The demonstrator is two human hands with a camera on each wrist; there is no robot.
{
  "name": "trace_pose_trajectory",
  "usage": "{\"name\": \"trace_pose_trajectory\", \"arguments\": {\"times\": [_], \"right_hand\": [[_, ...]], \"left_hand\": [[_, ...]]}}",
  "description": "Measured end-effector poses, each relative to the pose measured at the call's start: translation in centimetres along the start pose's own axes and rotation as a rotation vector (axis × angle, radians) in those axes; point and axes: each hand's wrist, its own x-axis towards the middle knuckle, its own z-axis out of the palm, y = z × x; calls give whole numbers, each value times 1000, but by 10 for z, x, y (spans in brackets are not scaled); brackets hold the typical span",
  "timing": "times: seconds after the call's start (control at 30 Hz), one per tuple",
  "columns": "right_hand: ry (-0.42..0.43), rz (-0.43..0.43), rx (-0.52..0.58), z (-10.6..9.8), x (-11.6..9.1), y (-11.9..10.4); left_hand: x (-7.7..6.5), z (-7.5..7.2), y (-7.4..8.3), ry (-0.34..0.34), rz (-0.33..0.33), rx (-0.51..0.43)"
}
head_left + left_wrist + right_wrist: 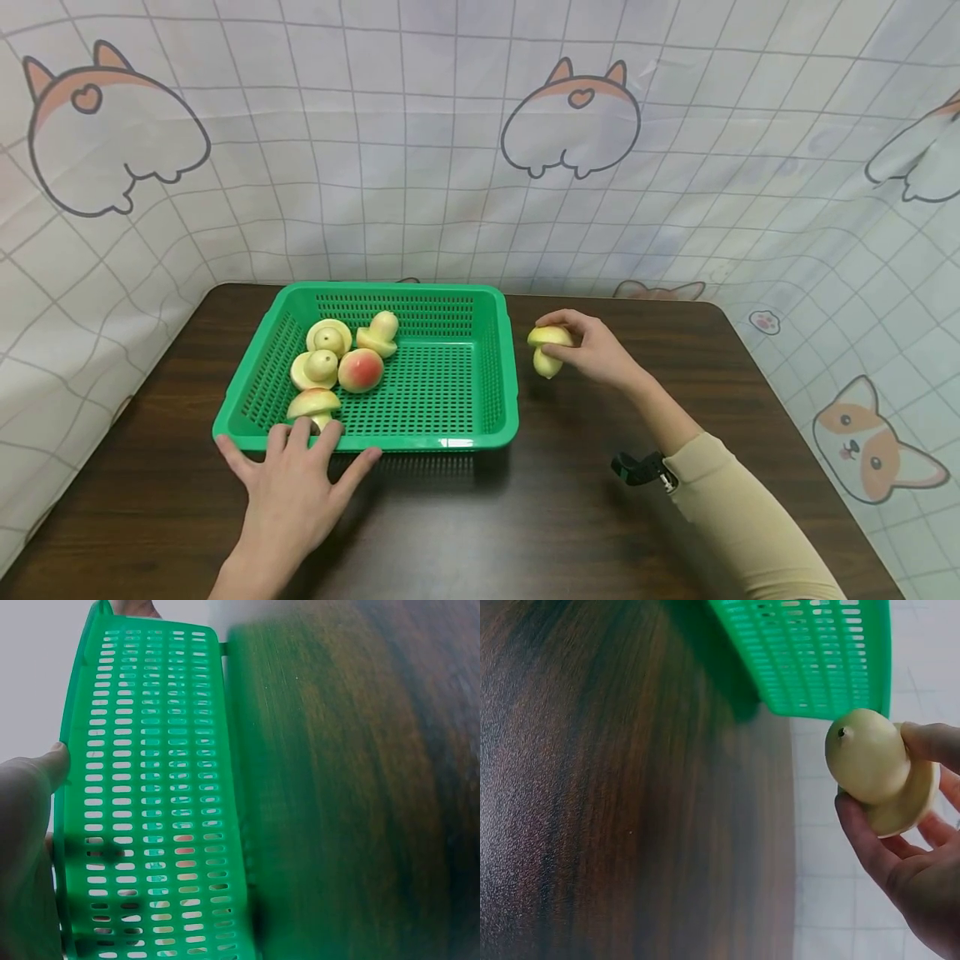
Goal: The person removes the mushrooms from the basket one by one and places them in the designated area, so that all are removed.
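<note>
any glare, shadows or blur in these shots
Head view: mostly clear, with a pale sheen on the table and a glint on the front rim of the basket; left wrist view: table soft and smeared, upper left washed out, dark patches low on the basket; right wrist view: grainy glare at far left, dark shadow beside the basket, mushroom fairly crisp.

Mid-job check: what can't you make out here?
- Head view: stem end of the near mushroom, behind the left hand.
- Head view: whether the red-blushed piece has a stem; its top hides the underside.
- Left wrist view: most contents of the green basket, behind its slotted side.
- Right wrist view: cap top of the held mushroom, turned away.
</note>
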Motion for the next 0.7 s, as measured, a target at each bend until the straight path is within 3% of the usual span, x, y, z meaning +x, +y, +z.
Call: {"name": "trace_pose_trajectory", "arguments": {"times": [0.43,0.7], "right_hand": [[-30,53,32,10,7,25],[-6,102,42,9,10,35]], "left_hand": [[-5,-2,-1,-10,-17,4],[0,0,0,-1,-3,-8]]}}
